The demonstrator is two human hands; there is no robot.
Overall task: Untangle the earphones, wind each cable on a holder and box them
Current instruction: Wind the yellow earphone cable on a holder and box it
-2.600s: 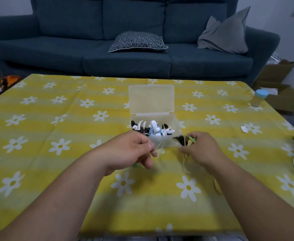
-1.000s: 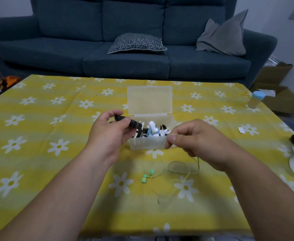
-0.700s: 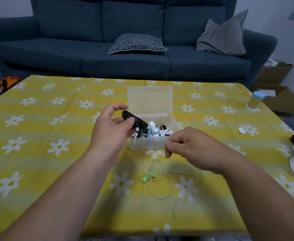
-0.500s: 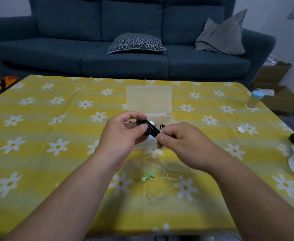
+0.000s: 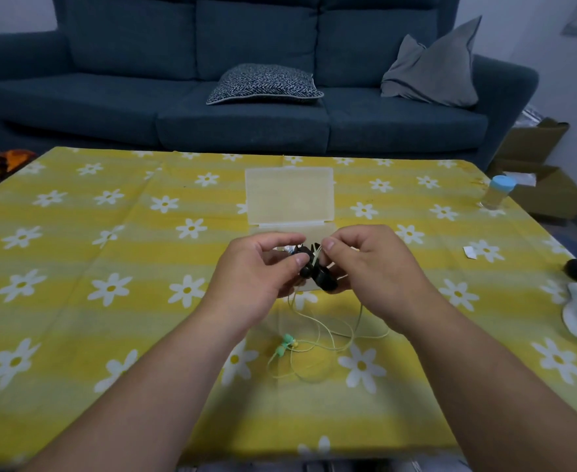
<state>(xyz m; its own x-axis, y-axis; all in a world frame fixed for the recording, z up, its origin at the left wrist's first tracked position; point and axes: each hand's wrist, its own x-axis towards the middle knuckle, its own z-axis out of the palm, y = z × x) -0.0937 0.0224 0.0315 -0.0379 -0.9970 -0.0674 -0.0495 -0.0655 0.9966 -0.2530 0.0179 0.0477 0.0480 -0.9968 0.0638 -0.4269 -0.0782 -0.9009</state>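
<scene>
Gripping a small black holder (image 5: 317,275) with the left hand (image 5: 256,270) — thumb and fingers curled round one end. Pinching the pale green cable (image 5: 352,335) against the holder's upper end with the right hand (image 5: 377,272), thumb and forefinger closed on it. Both raised above the yellow flowered tablecloth (image 5: 76,284), just in front of the clear plastic box (image 5: 289,195) with its lid tipped open behind; cannot tell the box's contents, hidden by the knuckles. Below the hands, trailing in loose loops down to the cloth and ending in two green earbuds (image 5: 285,345) lying side by side near the left wrist.

Looks like the very start of winding: seating the cable end on the holder. To do it well, lock the first turn under the left thumb before sliding the right hand down. Feed with light, even tension — too much likely to drag the earbuds across the cloth, too little likely to leave slack turns slipping off. Lay each turn beside the last, never crossing. Watch the overlapping loops on the cloth and shake out any crossing before it reaches the holder.
</scene>
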